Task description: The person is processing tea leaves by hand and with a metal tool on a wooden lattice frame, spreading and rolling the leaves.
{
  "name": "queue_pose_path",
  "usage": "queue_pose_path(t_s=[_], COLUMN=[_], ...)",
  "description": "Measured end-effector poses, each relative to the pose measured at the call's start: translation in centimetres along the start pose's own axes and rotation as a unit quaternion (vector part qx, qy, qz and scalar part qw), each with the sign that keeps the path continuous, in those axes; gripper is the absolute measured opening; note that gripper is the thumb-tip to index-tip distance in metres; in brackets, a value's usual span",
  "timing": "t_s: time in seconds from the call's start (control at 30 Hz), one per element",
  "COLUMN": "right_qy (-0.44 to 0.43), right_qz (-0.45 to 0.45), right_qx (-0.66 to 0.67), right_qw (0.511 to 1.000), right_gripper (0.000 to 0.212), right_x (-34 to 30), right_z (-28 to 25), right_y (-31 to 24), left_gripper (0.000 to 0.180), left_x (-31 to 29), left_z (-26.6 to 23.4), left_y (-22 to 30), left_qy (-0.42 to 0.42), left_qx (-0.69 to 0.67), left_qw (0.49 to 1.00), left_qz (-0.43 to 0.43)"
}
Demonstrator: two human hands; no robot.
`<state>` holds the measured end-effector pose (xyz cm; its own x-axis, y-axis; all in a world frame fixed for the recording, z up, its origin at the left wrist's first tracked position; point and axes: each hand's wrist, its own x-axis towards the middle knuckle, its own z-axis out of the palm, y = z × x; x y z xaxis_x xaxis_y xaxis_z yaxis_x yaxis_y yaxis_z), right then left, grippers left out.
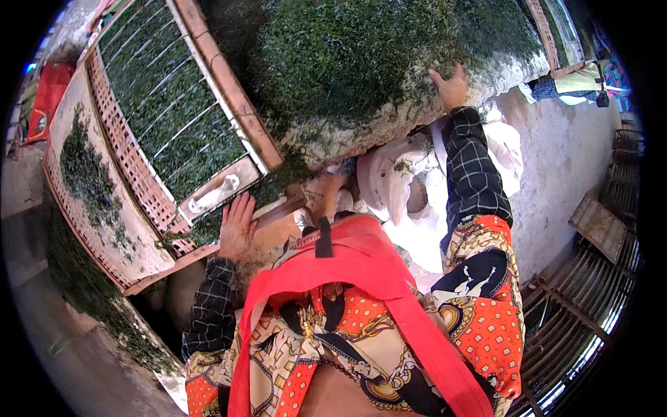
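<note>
Leaves: A heap of finely cut green leaves (333, 62) is lying across a pale, rough slab (375, 129) and is thinning toward the near edge, where loose bits could be tumbling off at any careless nudge.

Right hand: The right hand (453, 87) is resting at the heap's right front edge, thumb spreading away from the fingers, apparently gripping nothing; a push toward the body could be sending leaves over the rim.

Left hand: The left hand (237, 224) is lying nearly flat just beside the rack's lower end, fingers stretching straight and close together, closing on nothing; what the palm is pressing on is hard to tell.

Rack: A wood-framed rack (226, 82) with thin bars is standing left of the slab, leaves showing between the bars; if it is resting loosely, a knock could be shifting it and pinching those fingers.

Sacks: White sacks (381, 182) are sitting below the slab's near edge, in line for falling leaves.

Apron: A red apron (333, 254) is covering the lap; leaning farther could be dragging its cloth against the slab.
</note>
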<state>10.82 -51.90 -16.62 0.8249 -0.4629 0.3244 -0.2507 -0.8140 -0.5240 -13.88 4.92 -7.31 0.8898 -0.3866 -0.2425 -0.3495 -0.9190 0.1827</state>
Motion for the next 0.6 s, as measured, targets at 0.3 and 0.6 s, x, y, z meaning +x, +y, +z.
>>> queue_pose_path(t_s=[0.3, 0.6], right_qy=[-0.064, -0.103], right_qz=[0.010, -0.020], right_qx=[0.081, -0.054], right_qw=[0.995, 0.993], right_gripper=[0.050, 0.047], right_x=[7.3, 10.8], right_z=[3.2, 2.4], right_y=[-0.3, 6.2], left_gripper=[0.056, 0.055], left_x=[0.3, 0.3], left_z=[-0.9, -0.7], left_y=[0.9, 1.3], left_qy=[-0.041, -0.056], left_qx=[0.002, 0.012], left_qw=[0.998, 0.996], left_qz=[-0.046, -0.063])
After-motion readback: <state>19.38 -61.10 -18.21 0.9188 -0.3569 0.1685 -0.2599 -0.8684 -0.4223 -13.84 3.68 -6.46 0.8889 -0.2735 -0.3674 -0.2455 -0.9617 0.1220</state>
